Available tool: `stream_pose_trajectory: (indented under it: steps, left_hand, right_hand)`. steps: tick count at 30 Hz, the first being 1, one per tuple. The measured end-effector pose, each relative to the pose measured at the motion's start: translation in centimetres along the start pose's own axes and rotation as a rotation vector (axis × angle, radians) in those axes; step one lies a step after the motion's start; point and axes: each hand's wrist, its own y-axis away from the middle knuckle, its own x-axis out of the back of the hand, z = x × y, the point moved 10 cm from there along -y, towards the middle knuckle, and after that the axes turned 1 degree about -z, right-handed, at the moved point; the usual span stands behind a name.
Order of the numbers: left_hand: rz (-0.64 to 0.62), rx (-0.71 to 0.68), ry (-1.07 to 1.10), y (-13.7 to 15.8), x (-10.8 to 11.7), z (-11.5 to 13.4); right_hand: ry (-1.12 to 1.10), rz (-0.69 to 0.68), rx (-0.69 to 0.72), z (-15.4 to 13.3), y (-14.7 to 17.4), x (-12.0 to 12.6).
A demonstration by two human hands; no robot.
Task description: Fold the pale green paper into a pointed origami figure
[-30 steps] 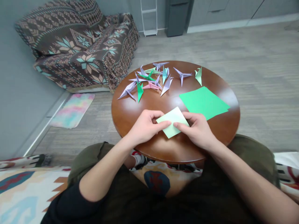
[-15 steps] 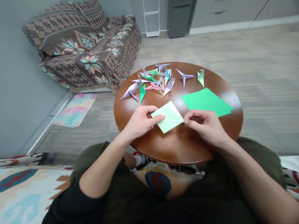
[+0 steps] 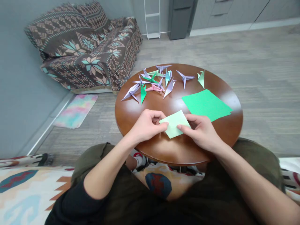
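Since half a second ago, the right hand (image 3: 202,130) has slid inward from the right corner of the small pale-green four-sided piece of paper (image 3: 176,118), so its thumb now lies across the top face, and the piece has shifted rightward. Both hands are mostly closed: the left hand (image 3: 150,125) pinches the left corner, thumb above and fingers curled, partly hidden; the right hand grips the opposite side likewise. The piece sits between them, over the near half of the round glossy brown wooden desk (image 3: 127,114). Bright-green flat paper sheets (image 3: 206,104) lie just beyond the right hand, toward the desk's right edge. Folded lilac, green, pink and blue paper birds (image 3: 154,88) cluster toward the far left edge; one pale-green folded paper bird (image 3: 201,79) stands apart near the far right edge.
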Motion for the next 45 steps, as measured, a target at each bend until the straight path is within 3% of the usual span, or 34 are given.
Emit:
stream_pose_trajectory:
  steps: [11, 16, 22, 29, 36, 42, 45]
  left_hand:
    - [0.139, -0.051, 0.053, -0.3, 2.8, 0.4]
    - [-0.058, -0.034, 0.071, -0.1, -0.4, 0.3]
    - [-0.085, -0.003, 0.107, 0.2, -2.2, -0.2]
    - [-0.045, 0.01, 0.081, -0.1, -0.5, -0.3]
    - [0.062, 0.02, 0.029, -0.3, 2.3, -0.9]
    - [0.02, 0.015, 0.06, -0.5, 1.8, -0.8]
    - [-0.01, -0.006, 0.085, -0.5, 1.3, -0.5]
  right_hand:
    - [-0.057, 0.071, -0.025, 0.8, -0.2, 0.9]
    - [-0.088, 0.039, -0.041, 0.6, -0.3, 0.3]
    - [-0.027, 0.023, -0.045, 0.1, -0.1, -0.3]
    - [-0.045, -0.024, -0.049, 0.2, -0.1, -0.1]
    - [0.032, 0.015, -0.033, -0.1, -0.3, 1.7]
    - [-0.065, 0.09, -0.014, 0.0, -0.8, 2.4]
    - [-0.099, 0.058, -0.016, 0.1, -0.8, 1.6]
